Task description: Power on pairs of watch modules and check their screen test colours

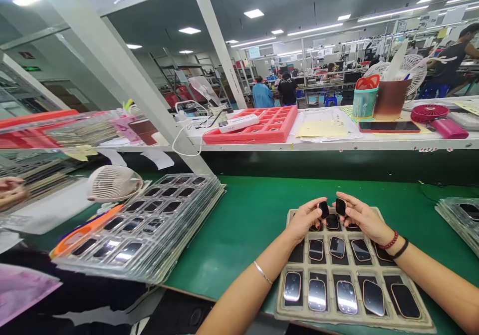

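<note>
My left hand pinches a small dark rounded-square watch screen between thumb and fingers. My right hand grips a similar watch screen close beside it, upright with its dark face showing. Both hands are over the far rows of a beige compartment tray. Glossy black watch screens with thin gold-coloured edges lie in its compartments, several on dark pads. Fingers and wrists partly hide the far rows.
Left on the green bench stands a stack of transparent trays with more screens; another tray stack is at the right edge. A white fan sits behind. The shelf above bears a red tray, a phone and cups.
</note>
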Motion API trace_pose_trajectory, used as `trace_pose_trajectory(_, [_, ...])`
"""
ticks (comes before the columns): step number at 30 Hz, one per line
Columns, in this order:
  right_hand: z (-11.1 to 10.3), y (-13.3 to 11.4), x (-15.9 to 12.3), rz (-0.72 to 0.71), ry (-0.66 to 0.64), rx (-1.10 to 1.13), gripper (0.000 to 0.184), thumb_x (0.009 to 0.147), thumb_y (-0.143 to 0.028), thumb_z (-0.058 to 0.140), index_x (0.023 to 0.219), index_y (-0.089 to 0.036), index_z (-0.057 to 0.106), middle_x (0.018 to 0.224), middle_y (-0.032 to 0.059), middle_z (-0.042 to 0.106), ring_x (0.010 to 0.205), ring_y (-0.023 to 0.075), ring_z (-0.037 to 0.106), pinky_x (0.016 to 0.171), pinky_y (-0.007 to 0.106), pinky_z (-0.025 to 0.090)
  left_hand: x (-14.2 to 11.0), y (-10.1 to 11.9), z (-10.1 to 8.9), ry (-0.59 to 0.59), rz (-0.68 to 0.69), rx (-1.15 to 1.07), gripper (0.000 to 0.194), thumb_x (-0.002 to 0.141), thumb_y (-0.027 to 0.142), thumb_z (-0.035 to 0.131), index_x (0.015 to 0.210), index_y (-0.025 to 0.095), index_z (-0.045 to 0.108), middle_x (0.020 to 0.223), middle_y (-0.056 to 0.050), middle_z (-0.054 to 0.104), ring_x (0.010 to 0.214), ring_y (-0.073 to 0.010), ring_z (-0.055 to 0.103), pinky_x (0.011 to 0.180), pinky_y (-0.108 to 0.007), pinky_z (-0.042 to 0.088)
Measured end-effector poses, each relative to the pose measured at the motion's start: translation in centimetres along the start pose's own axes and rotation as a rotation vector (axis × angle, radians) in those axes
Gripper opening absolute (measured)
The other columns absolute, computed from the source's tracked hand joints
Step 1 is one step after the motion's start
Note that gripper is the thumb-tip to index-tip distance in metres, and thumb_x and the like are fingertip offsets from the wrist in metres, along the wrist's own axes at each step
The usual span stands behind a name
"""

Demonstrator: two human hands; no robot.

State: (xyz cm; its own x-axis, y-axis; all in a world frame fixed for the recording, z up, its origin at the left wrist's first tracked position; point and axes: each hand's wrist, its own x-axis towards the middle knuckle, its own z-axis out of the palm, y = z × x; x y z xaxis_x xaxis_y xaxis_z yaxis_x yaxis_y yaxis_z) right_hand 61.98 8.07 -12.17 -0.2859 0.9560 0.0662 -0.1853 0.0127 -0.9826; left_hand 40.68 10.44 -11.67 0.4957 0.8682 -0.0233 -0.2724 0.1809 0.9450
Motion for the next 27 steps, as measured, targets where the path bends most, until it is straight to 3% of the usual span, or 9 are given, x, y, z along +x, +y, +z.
trace_pose_trajectory(6, [0.0, 0.1, -0.3, -0.014, -0.048, -0.115, 0.05, 0.081, -0.04, 0.068, 0.125, -0.02, 0.054, 0.084, 0.0027, 0.062, 0.056, 0.0093, 0.051, 0.055, 0.025, 0.048, 0.3, -0.8, -0.4, -0.014, 0.045, 0.005, 0.071, 0.064, 0.043, 0.079, 0.123, 0.016, 0.05, 0.085, -0.003, 0.06, 0.054, -0.0096, 0.058, 0.047, -0.018, 0.04])
trace_pose_trajectory(11, [0.3, -0.1, -0.3, 0.019, -0.043, -0.087, 0.051, 0.085, -0.043, 0.06, 0.13, -0.022, 0.049, 0.104, 0.0078, 0.063, 0.078, 0.0173, 0.063, 0.07, 0.033, 0.055, 0.1, -0.6, 0.1, 0.016, 0.049, 0.036, 0.056, 0.074, 0.042, 0.071, 0.119, 0.015, 0.054, 0.09, -0.006, 0.06, 0.067, -0.0134, 0.063, 0.054, -0.02, 0.046])
trace_pose_trajectory(14, [0.5, -0.3, -0.3, 0.039, -0.022, -0.07, 0.049, 0.086, -0.041, 0.055, 0.131, -0.022, 0.047, 0.112, 0.009, 0.061, 0.089, 0.0196, 0.064, 0.076, 0.036, 0.055, -0.1, -0.3, 0.5, 0.032, 0.068, 0.105, 0.047, 0.077, 0.033, 0.064, 0.12, 0.016, 0.055, 0.099, -0.008, 0.061, 0.076, -0.0142, 0.061, 0.057, -0.02, 0.046])
trace_pose_trajectory(19, [0.8, -0.3, -0.4, -0.024, -0.028, -0.185, 0.047, 0.083, -0.027, 0.053, 0.129, -0.019, 0.046, 0.108, 0.0093, 0.062, 0.077, 0.0152, 0.063, 0.068, 0.031, 0.053, 0.0, -0.3, 0.8, 0.047, 0.046, 0.167, 0.052, 0.068, 0.015, 0.059, 0.119, 0.015, 0.052, 0.102, -0.008, 0.063, 0.073, -0.0128, 0.061, 0.053, -0.018, 0.042])
trace_pose_trajectory(27, [1.1, -0.6, -0.5, -0.019, -0.062, -0.224, 0.043, 0.078, -0.019, 0.053, 0.121, -0.017, 0.047, 0.096, 0.0056, 0.063, 0.071, 0.0129, 0.061, 0.066, 0.028, 0.05, -0.2, -0.2, 0.9, 0.059, 0.044, 0.249, 0.044, 0.068, 0.016, 0.056, 0.111, 0.013, 0.053, 0.094, -0.007, 0.065, 0.066, -0.0114, 0.061, 0.052, -0.019, 0.041])
